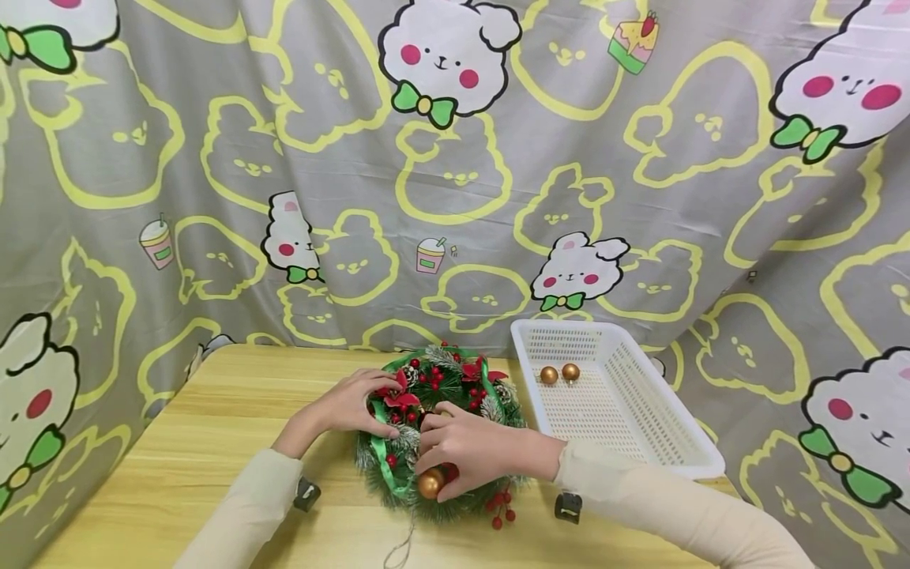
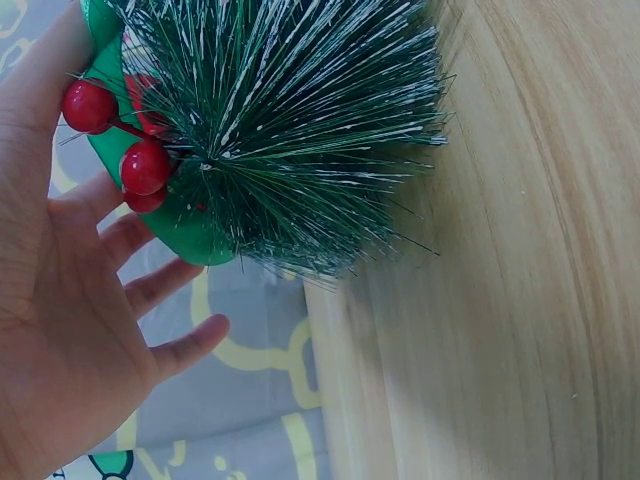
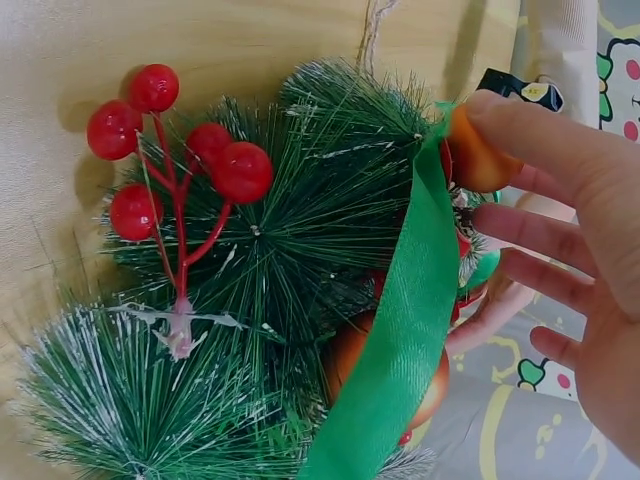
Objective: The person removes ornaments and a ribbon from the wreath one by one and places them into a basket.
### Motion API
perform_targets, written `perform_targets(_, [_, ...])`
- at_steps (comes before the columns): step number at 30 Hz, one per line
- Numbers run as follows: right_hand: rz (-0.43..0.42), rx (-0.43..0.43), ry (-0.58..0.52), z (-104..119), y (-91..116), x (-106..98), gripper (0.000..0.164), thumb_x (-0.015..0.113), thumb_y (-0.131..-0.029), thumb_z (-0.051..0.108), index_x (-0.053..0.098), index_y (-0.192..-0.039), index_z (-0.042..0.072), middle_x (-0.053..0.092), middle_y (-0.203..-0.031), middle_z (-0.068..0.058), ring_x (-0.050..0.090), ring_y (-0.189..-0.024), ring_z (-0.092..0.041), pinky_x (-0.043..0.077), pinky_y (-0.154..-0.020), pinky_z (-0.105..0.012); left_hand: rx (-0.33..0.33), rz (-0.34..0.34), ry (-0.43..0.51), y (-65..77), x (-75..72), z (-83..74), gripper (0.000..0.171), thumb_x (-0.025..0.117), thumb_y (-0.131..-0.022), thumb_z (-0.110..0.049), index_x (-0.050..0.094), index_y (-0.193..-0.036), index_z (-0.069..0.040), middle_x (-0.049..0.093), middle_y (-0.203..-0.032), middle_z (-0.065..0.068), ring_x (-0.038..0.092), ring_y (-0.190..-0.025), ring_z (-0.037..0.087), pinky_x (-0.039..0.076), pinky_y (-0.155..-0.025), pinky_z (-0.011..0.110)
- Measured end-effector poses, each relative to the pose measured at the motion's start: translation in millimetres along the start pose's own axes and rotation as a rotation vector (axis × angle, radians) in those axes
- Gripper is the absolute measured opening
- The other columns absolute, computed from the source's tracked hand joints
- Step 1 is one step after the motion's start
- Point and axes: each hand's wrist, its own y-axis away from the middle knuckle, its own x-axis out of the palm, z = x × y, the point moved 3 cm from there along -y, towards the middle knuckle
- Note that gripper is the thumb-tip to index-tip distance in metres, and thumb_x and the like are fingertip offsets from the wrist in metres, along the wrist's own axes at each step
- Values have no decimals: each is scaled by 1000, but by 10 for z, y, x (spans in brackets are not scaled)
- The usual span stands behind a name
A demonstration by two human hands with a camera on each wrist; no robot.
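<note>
A green Christmas wreath (image 1: 455, 506) with red berries, a red poinsettia (image 1: 398, 393), pine cones and a green ribbon (image 3: 395, 300) lies on the table. At its near side my right hand (image 1: 465, 446) pinches a gold ball ornament (image 1: 430, 483) between thumb and finger; the other fingers are spread in the right wrist view. Another gold ball (image 3: 430, 385) sits partly behind the ribbon. My left hand (image 1: 348, 403) rests at the wreath's left side, its thumb and fingers either side of the ribbon and poinsettia. In the left wrist view its fingers are extended near red berries (image 2: 146, 166).
A white plastic basket (image 1: 629, 403) stands to the right, with two gold balls (image 1: 559, 374) inside. The wooden table (image 1: 220, 427) reaches a patterned curtain (image 1: 455, 197) behind. A thin string (image 1: 401, 549) trails from the wreath's near edge. A red berry sprig (image 1: 501, 508) juts out at the near right.
</note>
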Motion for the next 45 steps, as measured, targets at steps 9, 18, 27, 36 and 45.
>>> perform_targets(9, [10, 40, 23, -45, -31, -1, 35, 81, -82, 54, 77, -109, 32, 72, -106, 14, 56, -108, -9, 42, -97, -36, 4, -4, 3, -1, 5, 1, 84, 85, -72, -63, 62, -140, -20, 49, -154, 12, 39, -145, 42, 37, -110, 69])
perform_targets(18, [21, 55, 19, -78, -41, -18, 36, 79, -85, 54, 76, -112, 30, 72, -108, 13, 56, -109, -9, 41, -98, -36, 10, -9, 4, -5, 10, 22, 83, 85, -72, -63, 62, -140, -20, 49, -154, 11, 39, -145, 41, 37, -110, 69])
perform_targets(27, [37, 78, -6, -100, -65, -70, 34, 79, -87, 49, 76, -113, 27, 73, -107, 13, 56, -107, -9, 42, -99, -35, 2, -8, 5, 10, 19, 19, 83, 84, -72, -63, 62, -140, -22, 46, -156, 14, 39, -145, 42, 38, -108, 69])
perform_targets(36, [35, 118, 23, -149, -80, -90, 34, 80, -88, 42, 75, -118, 26, 72, -111, 12, 58, -110, -10, 43, -101, -37, -3, -6, 18, 18, 6, -9, 83, 84, -72, -63, 62, -140, -20, 46, -156, 14, 39, -145, 41, 37, -108, 70])
perform_targets(45, [-15, 160, 49, -254, -117, -78, 33, 81, -88, 38, 75, -119, 27, 73, -114, 11, 58, -107, -11, 43, -100, -39, -1, -2, 17, 17, 9, -10, 83, 84, -73, -62, 61, -141, -20, 46, -156, 15, 39, -144, 42, 37, -108, 71])
